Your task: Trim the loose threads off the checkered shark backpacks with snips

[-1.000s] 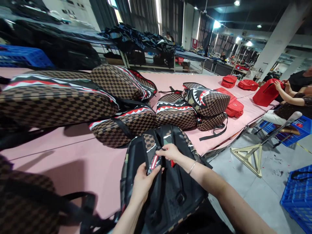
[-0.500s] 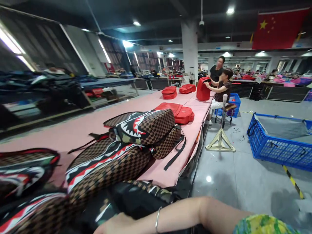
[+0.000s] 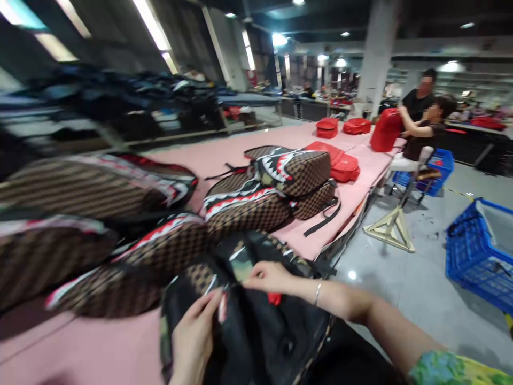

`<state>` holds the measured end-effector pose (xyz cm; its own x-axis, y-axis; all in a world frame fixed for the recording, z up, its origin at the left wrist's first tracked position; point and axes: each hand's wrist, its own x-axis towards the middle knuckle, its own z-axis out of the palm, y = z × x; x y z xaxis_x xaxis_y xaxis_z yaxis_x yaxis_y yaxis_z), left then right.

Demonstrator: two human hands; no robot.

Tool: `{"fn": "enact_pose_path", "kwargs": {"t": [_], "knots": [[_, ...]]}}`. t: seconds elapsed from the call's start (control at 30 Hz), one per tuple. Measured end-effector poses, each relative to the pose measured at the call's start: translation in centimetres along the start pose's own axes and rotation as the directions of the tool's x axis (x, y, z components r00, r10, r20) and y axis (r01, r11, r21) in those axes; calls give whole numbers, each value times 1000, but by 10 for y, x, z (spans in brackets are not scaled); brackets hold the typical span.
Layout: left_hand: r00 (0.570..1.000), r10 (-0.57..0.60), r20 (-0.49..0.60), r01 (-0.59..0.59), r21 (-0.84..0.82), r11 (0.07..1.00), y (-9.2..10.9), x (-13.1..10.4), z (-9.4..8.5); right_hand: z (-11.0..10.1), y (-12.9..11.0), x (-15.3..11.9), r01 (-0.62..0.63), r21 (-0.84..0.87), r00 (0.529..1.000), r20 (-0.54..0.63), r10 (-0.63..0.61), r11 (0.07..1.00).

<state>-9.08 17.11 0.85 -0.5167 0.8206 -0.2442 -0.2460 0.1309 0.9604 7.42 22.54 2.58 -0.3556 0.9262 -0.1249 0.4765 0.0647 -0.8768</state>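
Observation:
Directly before me lies a mostly black backpack (image 3: 292, 326), with brown checked and camouflage patches along its far side. My left hand (image 3: 196, 326) is closed on its near-left part, fingertips pinching the fabric. Beyond it and to the right, my right hand (image 3: 268, 275) pinches the same backpack near its middle, thumb and forefinger together; a silver bangle is on the wrist. A small red piece (image 3: 274, 298) shows just under this hand. The exact spots between the fingertips are blurred. Checked shark-mouth backpacks (image 3: 248, 214) lie against the far side.
More checked backpacks (image 3: 96, 182) lie on the left of the pink table (image 3: 100, 347). Red backpacks (image 3: 344, 167) lie farther along it, where two people sit or stand. At the right are a triangular stand base (image 3: 390, 230) and a blue crate (image 3: 476, 251) on the floor.
The view has swung left and down. My left hand has come into sight on the black backpack, and my right hand, formerly cut off by the bottom edge, now shows pinching it.

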Motion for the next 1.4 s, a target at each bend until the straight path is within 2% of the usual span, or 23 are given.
{"fn": "enact_pose_path", "kwargs": {"t": [0.07, 0.23, 0.5, 0.73, 1.13, 1.3, 1.4], "knots": [[998, -60, -35, 58, -45, 997, 0, -1, 2, -5, 5, -3, 26, -26, 1000, -4, -26, 999], [993, -121, 5, 121, -112, 986, 4, -7, 4, -15, 7, -4, 82, -66, 995, 59, -78, 994], [975, -206, 77, 216, -157, 964, 11, -12, 8, -8, 0, -1, 163, -204, 985, 89, -148, 965], [969, -233, 86, 245, -185, 952, 13, -12, 6, -16, -8, 6, 342, -333, 936, 202, -288, 879], [959, -276, 65, 284, -220, 933, 11, -9, 4, -14, 4, 24, 443, -184, 882, 266, -389, 878], [956, -284, 69, 292, -230, 928, 10, -9, 1, -19, 3, 31, 442, -149, 873, 298, -386, 884], [959, -275, 67, 283, -236, 930, 11, -9, 2, -20, -1, 39, 486, -138, 840, 348, -417, 863]]}}
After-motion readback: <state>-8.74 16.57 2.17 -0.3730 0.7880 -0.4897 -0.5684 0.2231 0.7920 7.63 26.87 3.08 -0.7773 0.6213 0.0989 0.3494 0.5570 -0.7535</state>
